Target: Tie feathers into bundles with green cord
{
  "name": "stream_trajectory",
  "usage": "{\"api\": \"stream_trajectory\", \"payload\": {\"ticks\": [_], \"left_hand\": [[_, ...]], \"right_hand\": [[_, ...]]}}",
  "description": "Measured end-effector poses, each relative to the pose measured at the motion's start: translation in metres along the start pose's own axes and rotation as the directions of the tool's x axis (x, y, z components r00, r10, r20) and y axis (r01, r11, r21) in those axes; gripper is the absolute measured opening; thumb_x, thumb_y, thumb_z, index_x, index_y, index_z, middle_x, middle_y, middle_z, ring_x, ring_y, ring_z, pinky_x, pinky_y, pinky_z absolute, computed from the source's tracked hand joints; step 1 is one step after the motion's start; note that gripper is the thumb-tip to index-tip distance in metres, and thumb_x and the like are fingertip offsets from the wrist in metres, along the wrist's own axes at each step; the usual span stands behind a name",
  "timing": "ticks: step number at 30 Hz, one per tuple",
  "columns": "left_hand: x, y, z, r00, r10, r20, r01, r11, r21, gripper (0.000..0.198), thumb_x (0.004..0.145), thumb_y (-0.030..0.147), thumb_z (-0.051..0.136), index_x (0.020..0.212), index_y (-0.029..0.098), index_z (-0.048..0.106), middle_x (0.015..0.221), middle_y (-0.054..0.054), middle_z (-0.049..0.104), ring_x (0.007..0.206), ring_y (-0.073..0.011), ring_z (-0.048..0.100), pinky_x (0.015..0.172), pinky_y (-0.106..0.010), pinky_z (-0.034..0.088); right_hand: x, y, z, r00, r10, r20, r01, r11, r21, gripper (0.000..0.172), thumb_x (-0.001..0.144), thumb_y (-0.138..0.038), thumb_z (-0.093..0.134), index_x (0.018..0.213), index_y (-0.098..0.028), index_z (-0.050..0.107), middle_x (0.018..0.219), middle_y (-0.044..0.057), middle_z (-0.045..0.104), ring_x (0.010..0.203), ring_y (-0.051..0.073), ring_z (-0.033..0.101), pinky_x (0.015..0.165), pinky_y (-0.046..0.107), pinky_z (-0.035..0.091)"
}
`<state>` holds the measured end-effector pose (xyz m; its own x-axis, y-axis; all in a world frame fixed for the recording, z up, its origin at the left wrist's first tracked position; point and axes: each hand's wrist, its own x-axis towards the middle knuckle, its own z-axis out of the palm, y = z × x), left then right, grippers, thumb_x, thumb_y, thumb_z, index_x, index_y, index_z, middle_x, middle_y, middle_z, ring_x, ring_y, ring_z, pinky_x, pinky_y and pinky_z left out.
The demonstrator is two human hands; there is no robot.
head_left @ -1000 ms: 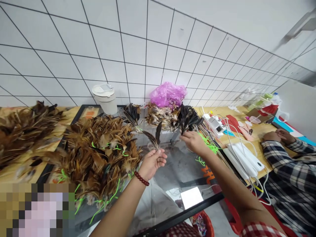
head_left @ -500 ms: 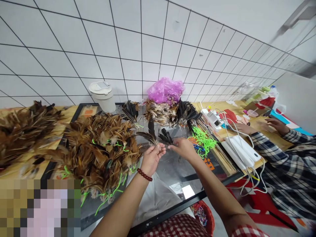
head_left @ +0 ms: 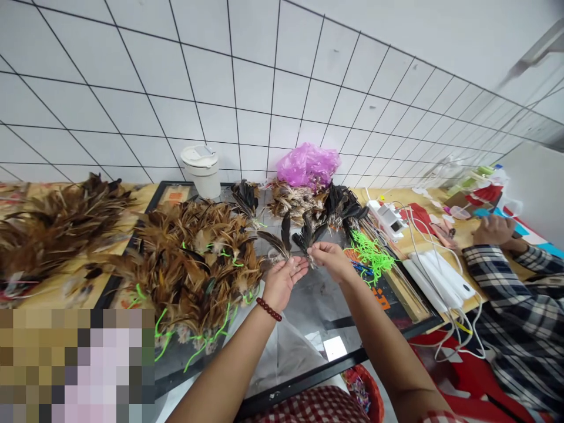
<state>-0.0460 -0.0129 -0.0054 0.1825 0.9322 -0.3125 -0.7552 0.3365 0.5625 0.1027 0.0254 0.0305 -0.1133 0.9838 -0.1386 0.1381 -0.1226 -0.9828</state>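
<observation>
Palm turned up, my left hand [head_left: 284,281] pinches a few dark feathers [head_left: 280,239] by their quills under the thumb, while its other fingers stay partly spread. Close beside it, my right hand [head_left: 329,258] grips a small bunch of black feathers [head_left: 308,232] near the quill ends. Both sets of tips point toward the wall. To the left of my hands lies a big pile of brown feather bunches [head_left: 198,258], some tied with green string. Behind my hands are a black feather bunch [head_left: 245,198] and a heap of pale-based feathers [head_left: 295,200].
A pink plastic bag [head_left: 308,163] tops the heap, and a white lidded cup [head_left: 202,170] stands at the wall. Right are green strings [head_left: 372,255], a power strip [head_left: 388,218] and white cabled boxes [head_left: 438,276]. A co-worker's hand [head_left: 494,229] is farther right. More brown feathers [head_left: 66,229] lie left.
My right hand has lifted and turned its black feathers more upright, beside those in my left hand. The left fingers have opened out somewhat. The co-worker's hands have come together farther right.
</observation>
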Motion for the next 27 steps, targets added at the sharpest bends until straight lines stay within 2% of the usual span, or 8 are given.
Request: {"api": "stream_trajectory", "payload": {"ticks": [5, 10, 13, 16, 19, 23, 25, 27], "left_hand": [[-0.001, 0.005, 0.000, 0.994, -0.108, 0.016, 0.107, 0.993, 0.045, 0.014, 0.078, 0.022, 0.070, 0.083, 0.009, 0.065, 0.079, -0.011, 0.071, 0.077, -0.0210, 0.071, 0.080, -0.038, 0.056], [-0.001, 0.007, -0.002, 0.988, -0.150, 0.036, 0.147, 0.985, 0.092, 0.013, 0.078, 0.019, 0.070, 0.080, 0.009, 0.063, 0.072, -0.010, 0.069, 0.067, -0.0188, 0.070, 0.068, -0.032, 0.057], [0.000, 0.007, -0.004, 0.982, -0.176, 0.070, 0.167, 0.979, 0.117, 0.014, 0.077, 0.020, 0.071, 0.076, 0.008, 0.063, 0.069, -0.009, 0.068, 0.061, -0.0166, 0.067, 0.063, -0.030, 0.055], [0.002, 0.007, -0.005, 0.989, -0.138, 0.060, 0.136, 0.990, 0.042, 0.012, 0.075, 0.018, 0.072, 0.079, 0.010, 0.065, 0.076, -0.009, 0.070, 0.069, -0.0161, 0.068, 0.069, -0.030, 0.055], [0.003, 0.007, -0.005, 0.993, -0.112, 0.040, 0.113, 0.994, -0.008, 0.011, 0.072, 0.016, 0.074, 0.077, 0.010, 0.066, 0.087, -0.012, 0.071, 0.085, -0.0178, 0.068, 0.073, -0.027, 0.054], [0.002, 0.006, -0.004, 0.986, -0.148, 0.076, 0.147, 0.989, 0.016, 0.014, 0.071, 0.018, 0.075, 0.077, 0.010, 0.066, 0.087, -0.011, 0.071, 0.082, -0.0155, 0.067, 0.080, -0.030, 0.054], [0.001, 0.006, -0.004, 0.985, -0.155, 0.082, 0.153, 0.988, 0.033, 0.016, 0.072, 0.021, 0.075, 0.077, 0.010, 0.065, 0.086, -0.010, 0.070, 0.083, -0.0155, 0.067, 0.084, -0.033, 0.053], [0.000, 0.006, -0.004, 0.987, -0.142, 0.078, 0.139, 0.989, 0.048, 0.019, 0.071, 0.024, 0.077, 0.076, 0.011, 0.064, 0.082, -0.008, 0.070, 0.080, -0.0151, 0.067, 0.081, -0.033, 0.054]], "right_hand": [[-0.005, 0.009, 0.022, 0.999, -0.039, -0.009, 0.040, 0.991, 0.129, 0.032, 0.065, -0.043, 0.075, 0.064, -0.016, 0.058, 0.058, -0.004, 0.052, 0.054, 0.008, 0.042, 0.055, 0.022, 0.036], [-0.003, 0.021, 0.030, 0.999, -0.036, -0.008, 0.037, 0.993, 0.112, 0.032, 0.064, -0.043, 0.076, 0.069, -0.016, 0.061, 0.058, -0.005, 0.049, 0.053, 0.008, 0.041, 0.053, 0.022, 0.035], [-0.005, 0.024, 0.027, 0.998, -0.059, 0.008, 0.059, 0.995, 0.076, 0.033, 0.072, -0.048, 0.070, 0.081, -0.016, 0.066, 0.065, -0.002, 0.054, 0.059, 0.009, 0.047, 0.058, 0.024, 0.041], [-0.009, 0.025, 0.018, 0.976, -0.202, 0.087, 0.206, 0.978, -0.043, 0.050, 0.070, -0.050, 0.073, 0.107, -0.018, 0.065, 0.093, 0.005, 0.062, 0.078, 0.014, 0.057, 0.074, 0.030, 0.049], [-0.013, 0.025, 0.009, 0.890, -0.411, 0.196, 0.450, 0.857, -0.249, 0.074, 0.064, -0.044, 0.080, 0.129, -0.021, 0.054, 0.123, 0.011, 0.054, 0.107, 0.021, 0.055, 0.095, 0.037, 0.046], [-0.014, 0.026, 0.006, 0.814, -0.557, 0.166, 0.572, 0.720, -0.393, 0.060, 0.077, -0.039, 0.071, 0.132, -0.023, 0.053, 0.132, 0.012, 0.049, 0.126, 0.024, 0.045, 0.109, 0.042, 0.035], [-0.012, 0.026, 0.007, 0.821, -0.556, 0.131, 0.560, 0.736, -0.382, 0.058, 0.076, -0.039, 0.072, 0.129, -0.023, 0.055, 0.131, 0.012, 0.050, 0.122, 0.024, 0.048, 0.107, 0.041, 0.037], [-0.010, 0.028, 0.007, 0.869, -0.485, 0.095, 0.489, 0.817, -0.306, 0.058, 0.073, -0.043, 0.074, 0.124, -0.021, 0.059, 0.125, 0.012, 0.054, 0.110, 0.022, 0.054, 0.099, 0.039, 0.043]]}}
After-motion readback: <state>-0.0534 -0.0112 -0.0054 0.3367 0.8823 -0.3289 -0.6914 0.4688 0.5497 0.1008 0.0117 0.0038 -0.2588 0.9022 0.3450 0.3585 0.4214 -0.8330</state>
